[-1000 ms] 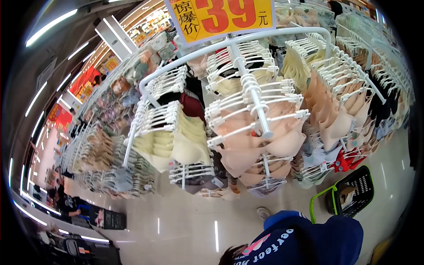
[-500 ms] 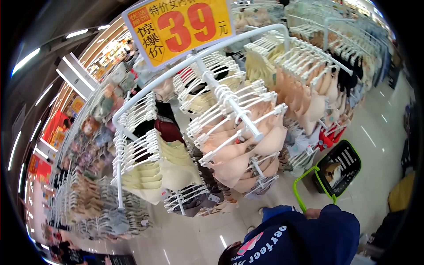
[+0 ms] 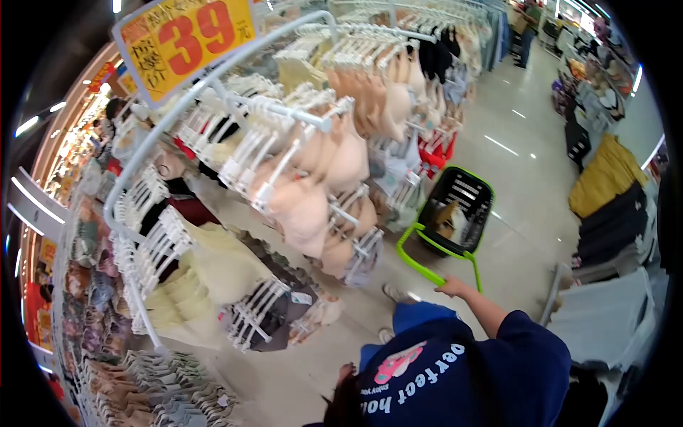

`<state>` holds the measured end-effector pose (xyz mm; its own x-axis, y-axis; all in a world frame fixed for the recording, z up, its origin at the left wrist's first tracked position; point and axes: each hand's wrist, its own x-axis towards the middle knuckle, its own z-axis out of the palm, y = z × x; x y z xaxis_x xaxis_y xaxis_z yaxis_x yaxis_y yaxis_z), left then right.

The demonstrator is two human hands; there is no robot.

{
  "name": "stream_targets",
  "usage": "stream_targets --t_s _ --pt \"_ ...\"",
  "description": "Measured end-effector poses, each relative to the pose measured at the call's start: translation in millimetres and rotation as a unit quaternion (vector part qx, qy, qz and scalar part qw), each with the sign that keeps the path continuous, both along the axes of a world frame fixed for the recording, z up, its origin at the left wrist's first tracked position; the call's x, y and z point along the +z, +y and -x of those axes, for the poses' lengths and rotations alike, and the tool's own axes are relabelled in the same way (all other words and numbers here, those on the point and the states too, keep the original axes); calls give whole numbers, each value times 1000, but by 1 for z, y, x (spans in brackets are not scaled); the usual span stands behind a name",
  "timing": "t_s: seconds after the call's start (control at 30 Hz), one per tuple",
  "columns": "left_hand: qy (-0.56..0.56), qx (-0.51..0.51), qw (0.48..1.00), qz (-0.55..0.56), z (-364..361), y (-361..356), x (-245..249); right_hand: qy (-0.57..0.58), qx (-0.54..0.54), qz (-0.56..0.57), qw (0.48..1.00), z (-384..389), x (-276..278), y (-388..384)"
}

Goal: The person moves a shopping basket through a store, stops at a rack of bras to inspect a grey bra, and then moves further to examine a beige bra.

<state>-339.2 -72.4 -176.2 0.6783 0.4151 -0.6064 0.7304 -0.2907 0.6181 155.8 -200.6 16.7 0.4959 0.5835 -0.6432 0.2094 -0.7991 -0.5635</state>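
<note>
My right hand (image 3: 449,286) is closed around the green handle (image 3: 421,269) of a black rolling shopping basket (image 3: 455,212). A brown and white item (image 3: 448,218) lies inside the basket; its kind is not clear. Only a small part of my left hand (image 3: 346,371) shows beside my navy shirt (image 3: 455,377), with dark hair partly over it, and its fingers are too hidden to read. Nearest to that hand are grey bras (image 3: 274,334) on white hangers at the low part of the rack.
A white rack (image 3: 284,110) carries beige bras (image 3: 299,206) and pale yellow bras (image 3: 213,263) under a yellow price sign (image 3: 186,43) reading 39. A tiled aisle (image 3: 498,135) runs past folded clothes (image 3: 608,178) at right. A person (image 3: 526,32) stands far off.
My view has swung to the right, so the rack and sign sit farther left. My right forearm now shows, reaching toward the handle, which my hand held before too. Part of my left hand has come into view.
</note>
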Motion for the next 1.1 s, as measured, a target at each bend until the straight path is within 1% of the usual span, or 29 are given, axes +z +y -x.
stream_targets --t_s 0.03,0.07,0.1,0.13,0.17,0.2,0.23,0.27,0.3,0.33,0.37,0.4,0.47,0.5,0.53,0.57,0.63,0.73,0.8,0.87,0.97,1.0,1.07,1.1 --pt "-39 -98 986 -126 2 2 -1 3 2 -6 1000 12 8 -8" --pt "-13 -30 999 -12 5 6 6 9 5 -16 1000 25 11 -17" --pt "17 38 994 96 -4 20 10 -17 25 -58 998 37 6 -27" --pt "36 186 978 81 -18 12 21 -20 43 -54 997 48 12 -33" --pt "27 364 911 192 -36 15 27 -22 61 -52 997 59 20 -35" --pt "-33 353 917 182 -48 18 33 -15 70 -58 996 66 28 -36" --pt "-67 323 934 137 -64 22 39 -10 80 -65 995 69 37 -35" --pt "-135 291 947 18 -73 27 14 -6 91 -71 993 72 46 -33" --pt "-167 281 945 15 -89 25 35 21 87 -63 994 75 54 -30" --pt "-199 271 942 14 -121 24 81 46 84 -54 994 77 63 -24" --pt "-233 208 947 -75 -140 24 112 70 82 -44 993 79 72 -20" --pt "-266 144 939 -162 -159 23 140 75 85 -50 992 83 82 -15" --pt "-259 89 937 -217 -194 18 210 14 121 -102 987 87 61 -14" --pt "-261 62 930 -249 -205 16 231 -15 140 -130 981 90 50 -13" --pt "-262 34 922 -282 -217 14 246 -33 142 -134 980 90 44 -14" --pt "-262 5 912 -315 -227 13 260 -32 138 -141 980 86 44 -15" --pt "-267 -42 904 -331 -245 14 282 -25 125 -151 980 82 52 -22" --pt "-252 -137 886 -365 -270 14 302 18 157 -95 983 67 69 -35" --pt "-246 -192 872 -377 -291 14 306 41 154 -76 984 56 63 -42" --pt "-250 -231 864 -372 -311 13 296 69 154 -76 983 44 65 -50" --pt "-237 -282 862 -348 -342 16 258 87 118 -92 985 29 71 -58" --pt "-224 -303 865 -333 -354 16 255 68 123 -101 985 26 68 -62" --pt "-201 -341 867 -303 -376 19 249 33 120 -83 989 19 67 -68" --pt "-194 -352 861 -312 -385 18 248 15 119 -73 990 14 69 -70"
